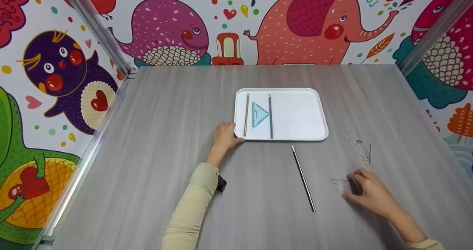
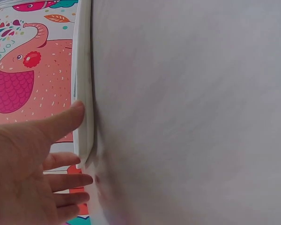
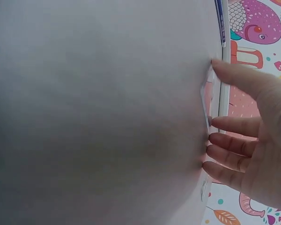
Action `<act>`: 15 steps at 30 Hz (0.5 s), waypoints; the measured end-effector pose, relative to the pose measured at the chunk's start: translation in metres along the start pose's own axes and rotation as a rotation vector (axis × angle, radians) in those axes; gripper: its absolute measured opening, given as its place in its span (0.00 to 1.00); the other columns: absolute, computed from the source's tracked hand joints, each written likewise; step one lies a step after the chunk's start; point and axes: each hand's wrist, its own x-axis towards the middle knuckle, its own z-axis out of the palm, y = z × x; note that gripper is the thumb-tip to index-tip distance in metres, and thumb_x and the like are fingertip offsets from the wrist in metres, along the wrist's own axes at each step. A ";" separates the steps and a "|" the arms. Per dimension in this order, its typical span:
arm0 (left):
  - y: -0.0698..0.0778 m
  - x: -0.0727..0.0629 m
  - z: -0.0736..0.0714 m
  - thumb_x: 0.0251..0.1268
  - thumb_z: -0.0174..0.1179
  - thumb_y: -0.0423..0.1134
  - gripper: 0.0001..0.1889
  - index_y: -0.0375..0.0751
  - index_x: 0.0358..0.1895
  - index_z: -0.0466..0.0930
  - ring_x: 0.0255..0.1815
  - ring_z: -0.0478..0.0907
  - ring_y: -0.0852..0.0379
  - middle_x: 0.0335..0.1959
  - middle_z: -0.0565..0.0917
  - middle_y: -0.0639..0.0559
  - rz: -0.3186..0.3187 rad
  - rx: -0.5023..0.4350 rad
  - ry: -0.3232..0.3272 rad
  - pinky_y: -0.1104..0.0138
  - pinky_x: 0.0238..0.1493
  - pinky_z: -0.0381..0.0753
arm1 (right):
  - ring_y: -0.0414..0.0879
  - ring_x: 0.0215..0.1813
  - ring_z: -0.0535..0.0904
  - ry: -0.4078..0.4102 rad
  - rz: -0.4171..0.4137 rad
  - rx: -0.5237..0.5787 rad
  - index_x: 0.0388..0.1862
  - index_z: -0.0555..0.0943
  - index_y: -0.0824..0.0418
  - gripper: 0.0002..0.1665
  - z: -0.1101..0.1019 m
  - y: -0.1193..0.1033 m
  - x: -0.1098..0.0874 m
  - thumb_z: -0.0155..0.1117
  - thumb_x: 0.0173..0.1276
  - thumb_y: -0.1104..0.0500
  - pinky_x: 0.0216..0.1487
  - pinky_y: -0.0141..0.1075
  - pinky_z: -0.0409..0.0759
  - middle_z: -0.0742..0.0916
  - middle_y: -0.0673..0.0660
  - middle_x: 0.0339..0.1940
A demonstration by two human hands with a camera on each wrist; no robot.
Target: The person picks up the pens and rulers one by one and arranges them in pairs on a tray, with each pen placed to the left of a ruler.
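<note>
At the front left corner of the white tray [image 1: 299, 113], my left hand [image 1: 223, 136] rests against it. In the left wrist view its thumb [image 2: 68, 124] touches the tray's rim and the other fingers stretch out loosely beside the corner. My right hand [image 1: 373, 192], on the right side of the table, pinches a small clear set square [image 1: 340, 185] between thumb and fingers, low at the tabletop. Just beyond it lies another clear set square [image 1: 363, 152]. A dark, shiny pencil [image 1: 303, 180] lies between the hands, in front of the tray.
Inside the tray lie a brownish pencil [image 1: 246, 115], a light blue set square [image 1: 259, 115] and a dark green pencil [image 1: 271, 117], all toward the left half. Metal posts [image 1: 92, 24] and walls with cartoon animals border the grey table [image 1: 147, 132].
</note>
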 end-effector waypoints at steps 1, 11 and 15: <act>0.000 0.000 0.000 0.50 0.65 0.51 0.32 0.32 0.54 0.72 0.57 0.68 0.45 0.52 0.76 0.39 0.001 0.003 0.002 0.60 0.62 0.63 | 0.50 0.38 0.73 -0.005 0.007 0.000 0.39 0.79 0.70 0.30 -0.001 -0.001 0.000 0.78 0.37 0.55 0.35 0.45 0.72 0.78 0.57 0.37; 0.001 -0.001 -0.001 0.50 0.65 0.51 0.33 0.32 0.56 0.71 0.60 0.67 0.44 0.54 0.75 0.39 -0.009 -0.023 0.001 0.60 0.63 0.61 | 0.43 0.32 0.70 -0.055 0.041 0.086 0.32 0.79 0.65 0.23 -0.004 0.003 0.005 0.78 0.36 0.59 0.31 0.37 0.71 0.77 0.50 0.30; 0.001 -0.002 -0.001 0.50 0.66 0.51 0.33 0.32 0.55 0.71 0.61 0.66 0.44 0.54 0.75 0.39 -0.024 -0.041 0.002 0.59 0.63 0.62 | 0.41 0.30 0.69 -0.081 0.025 0.146 0.27 0.76 0.62 0.24 -0.004 0.008 0.011 0.80 0.32 0.58 0.30 0.34 0.69 0.75 0.49 0.26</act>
